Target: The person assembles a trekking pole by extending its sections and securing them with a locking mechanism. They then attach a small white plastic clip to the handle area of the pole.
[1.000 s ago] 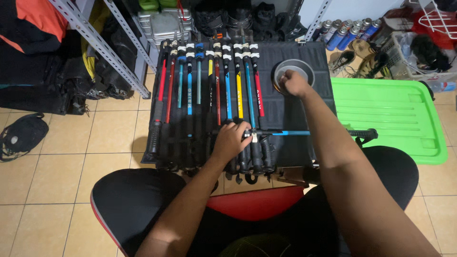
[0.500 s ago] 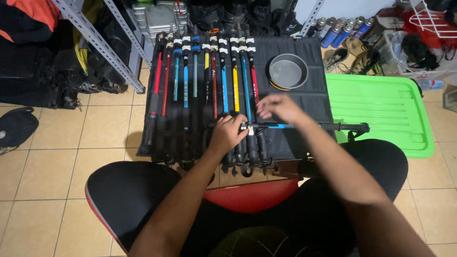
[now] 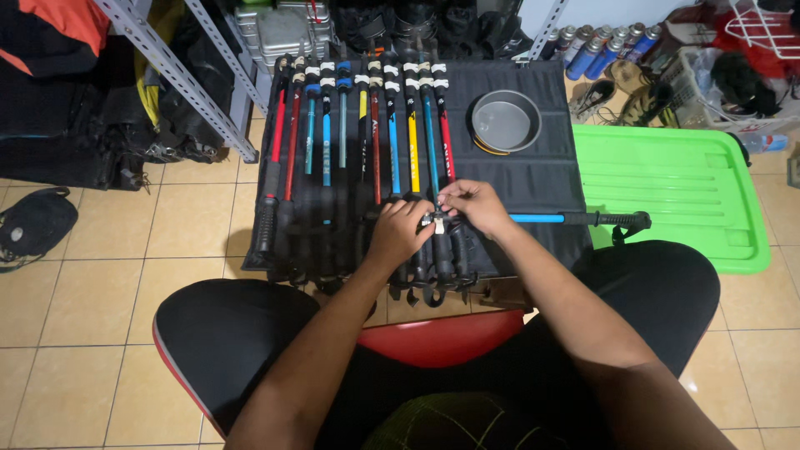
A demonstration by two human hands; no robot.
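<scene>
- Trekking poles (image 3: 358, 167): red, teal, blue, yellow, black handles.
- Mat (image 3: 533, 167): black.
- Round pan (image 3: 505, 122): grey, perhaps orange-edged.
- Lid (image 3: 667, 187): bright green.
- Floor (image 3: 92, 317): beige tiles.

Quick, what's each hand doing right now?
Left hand: closed on the blue trekking pole lying crosswise.
Right hand: pinching the same pole's small clamp.

Beige tiled floor (image 3: 92, 325) spreads across the room, evenly lit. A grey steel rack (image 3: 179, 71) stands at 11 o'clock with dark bags (image 3: 75, 133) beneath it, and a black cap (image 3: 33, 227) lies at 9 o'clock. At 3 o'clock sits a green plastic lid (image 3: 675, 187), with gas canisters (image 3: 604, 46) at 1 o'clock.
</scene>
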